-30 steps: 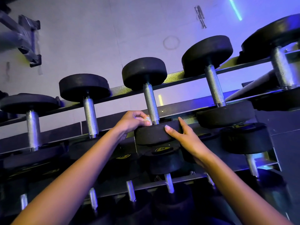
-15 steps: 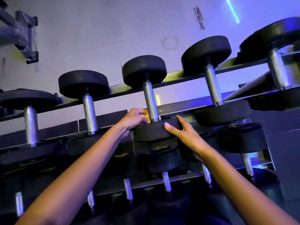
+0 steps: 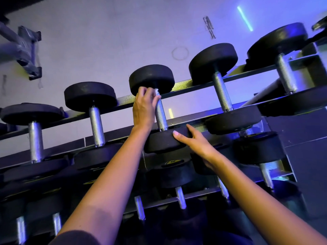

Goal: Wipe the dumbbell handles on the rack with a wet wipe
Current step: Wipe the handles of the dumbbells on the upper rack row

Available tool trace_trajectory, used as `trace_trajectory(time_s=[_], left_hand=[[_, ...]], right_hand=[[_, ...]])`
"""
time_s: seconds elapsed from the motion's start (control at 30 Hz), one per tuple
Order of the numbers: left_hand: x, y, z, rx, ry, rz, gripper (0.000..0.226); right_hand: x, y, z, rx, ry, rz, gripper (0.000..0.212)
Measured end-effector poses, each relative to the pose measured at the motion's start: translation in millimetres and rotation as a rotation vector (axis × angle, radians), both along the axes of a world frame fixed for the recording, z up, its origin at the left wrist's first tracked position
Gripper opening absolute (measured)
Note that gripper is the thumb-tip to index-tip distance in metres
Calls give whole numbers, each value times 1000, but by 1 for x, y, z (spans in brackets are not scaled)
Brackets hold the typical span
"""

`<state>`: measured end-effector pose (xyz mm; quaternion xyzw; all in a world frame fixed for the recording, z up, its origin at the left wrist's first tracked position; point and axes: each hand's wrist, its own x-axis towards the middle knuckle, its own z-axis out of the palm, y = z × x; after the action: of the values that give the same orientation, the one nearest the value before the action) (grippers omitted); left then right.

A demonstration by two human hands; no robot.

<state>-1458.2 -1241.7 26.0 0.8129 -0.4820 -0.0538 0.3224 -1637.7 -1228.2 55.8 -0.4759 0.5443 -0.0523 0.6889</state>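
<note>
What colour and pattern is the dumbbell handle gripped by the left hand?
The handle is silver metal with fine crosshatch knurling, tinted bluish by the lighting. The head view shows it best.

Dumbbells (image 3: 96,124) side by side on rack (image 3: 183,87), more beneath

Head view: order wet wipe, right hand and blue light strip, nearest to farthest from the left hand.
1. wet wipe, in the left hand's fingers
2. right hand, lower right, gripping the dumbbell
3. blue light strip, far top right
</note>
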Motion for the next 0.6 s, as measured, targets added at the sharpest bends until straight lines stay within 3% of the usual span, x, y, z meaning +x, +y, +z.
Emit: trace_trajectory(time_s=[0.13, 0.23, 0.33, 0.4, 0.47, 0.53, 0.6], left_hand=[[3, -1, -15, -56, -186, -159, 27], [1, -2, -18, -111, -7, -82, 23], [4, -6, -21, -226, 430, 217, 12], [8, -9, -21, -309, 912, 415, 3], [11, -8, -24, -332, 1335, 505, 9], [14, -10, -30, -256, 1582, 506, 5], [15, -11, -31, -195, 1725, 523, 20]], right_hand=[[0, 1, -3, -8, -14, -8, 85], [0, 0, -5, -2, -18, -13, 86], [-1, -1, -7, 2, -20, -18, 87], [-2, 0, -9, 0, -26, -23, 87], [-2, 1, -11, 0, -27, -24, 86], [-1, 1, -13, -5, -21, -30, 87], [-1, 1, -14, -3, -19, -42, 88]])
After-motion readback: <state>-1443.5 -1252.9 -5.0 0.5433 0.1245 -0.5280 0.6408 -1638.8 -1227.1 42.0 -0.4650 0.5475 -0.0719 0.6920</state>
